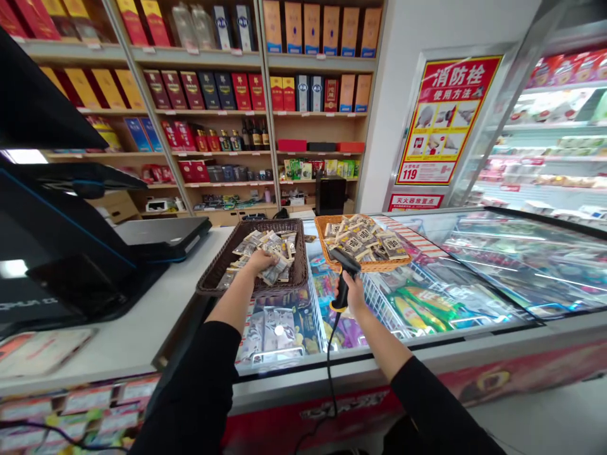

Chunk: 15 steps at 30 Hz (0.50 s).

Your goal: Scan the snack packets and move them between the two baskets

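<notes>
Black scanner (342,268) near orange basket (321,230); left hand (260,260) grips brown basket's (213,275) packets (275,273).

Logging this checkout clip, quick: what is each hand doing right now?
Left hand: closed on snack packets in the dark basket.
Right hand: closed on the barcode scanner.

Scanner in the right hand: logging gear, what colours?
The scanner is black with a yellow-orange handle base, head view.

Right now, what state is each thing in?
Left hand, shut on packets in dark basket.
Right hand, shut on scanner.
Scanner, upright, aimed toward orange basket.
Dark basket, part full.
Orange basket, heaped full.
Freezer lid, shut.
</notes>
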Each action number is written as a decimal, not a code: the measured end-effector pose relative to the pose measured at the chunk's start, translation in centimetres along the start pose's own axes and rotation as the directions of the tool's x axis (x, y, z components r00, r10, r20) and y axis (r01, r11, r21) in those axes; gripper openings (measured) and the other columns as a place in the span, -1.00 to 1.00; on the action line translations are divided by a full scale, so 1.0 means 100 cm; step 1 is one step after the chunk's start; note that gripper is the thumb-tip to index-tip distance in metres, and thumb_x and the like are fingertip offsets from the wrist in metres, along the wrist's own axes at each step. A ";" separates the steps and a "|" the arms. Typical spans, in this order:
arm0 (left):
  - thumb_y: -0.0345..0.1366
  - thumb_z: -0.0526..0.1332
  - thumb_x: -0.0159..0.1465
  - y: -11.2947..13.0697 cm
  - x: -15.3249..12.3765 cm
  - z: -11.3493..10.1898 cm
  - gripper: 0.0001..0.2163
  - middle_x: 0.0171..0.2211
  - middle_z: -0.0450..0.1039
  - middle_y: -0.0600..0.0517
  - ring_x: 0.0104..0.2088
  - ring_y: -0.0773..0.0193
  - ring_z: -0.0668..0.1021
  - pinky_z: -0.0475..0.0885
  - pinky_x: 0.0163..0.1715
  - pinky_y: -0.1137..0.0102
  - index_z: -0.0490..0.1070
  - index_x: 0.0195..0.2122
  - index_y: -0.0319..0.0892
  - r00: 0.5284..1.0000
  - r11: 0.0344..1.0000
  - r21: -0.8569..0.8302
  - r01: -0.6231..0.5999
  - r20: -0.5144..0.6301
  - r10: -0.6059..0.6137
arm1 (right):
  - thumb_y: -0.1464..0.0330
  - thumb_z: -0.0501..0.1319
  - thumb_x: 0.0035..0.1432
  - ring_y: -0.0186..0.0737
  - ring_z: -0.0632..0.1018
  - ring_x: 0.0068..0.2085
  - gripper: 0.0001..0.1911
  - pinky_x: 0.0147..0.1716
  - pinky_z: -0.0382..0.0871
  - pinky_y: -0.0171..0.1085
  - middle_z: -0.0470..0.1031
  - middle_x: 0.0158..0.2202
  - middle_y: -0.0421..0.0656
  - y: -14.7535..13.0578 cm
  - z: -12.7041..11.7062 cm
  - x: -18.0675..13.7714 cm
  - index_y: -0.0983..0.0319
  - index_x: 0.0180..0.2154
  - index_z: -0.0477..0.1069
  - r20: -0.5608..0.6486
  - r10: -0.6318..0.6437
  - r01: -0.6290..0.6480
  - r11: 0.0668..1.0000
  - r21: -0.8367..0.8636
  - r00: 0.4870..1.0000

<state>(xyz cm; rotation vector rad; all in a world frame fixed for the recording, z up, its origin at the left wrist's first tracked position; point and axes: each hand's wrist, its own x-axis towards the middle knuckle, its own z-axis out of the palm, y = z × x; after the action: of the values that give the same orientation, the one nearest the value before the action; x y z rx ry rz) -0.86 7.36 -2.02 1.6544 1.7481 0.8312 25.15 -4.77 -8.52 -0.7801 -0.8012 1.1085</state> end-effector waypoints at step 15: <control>-0.22 0.46 -0.18 0.006 -0.011 0.004 -0.58 -0.51 0.44 0.14 -0.57 0.43 0.46 0.31 -0.59 0.55 0.29 -0.37 -0.18 0.984 0.578 -0.796 -0.179 -0.157 0.088 | 0.07 0.22 0.06 -0.38 0.33 -0.73 -0.65 -0.76 0.17 -0.37 0.32 -0.64 -0.31 -0.012 0.010 -0.021 0.24 -0.35 0.31 0.400 0.016 0.117 0.945 -0.306 0.916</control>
<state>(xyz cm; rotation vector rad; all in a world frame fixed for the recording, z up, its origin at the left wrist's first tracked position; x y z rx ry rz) -0.15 6.33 -1.79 1.0993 0.9951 1.5275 24.28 -6.93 -7.33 -0.8092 -1.3697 1.1183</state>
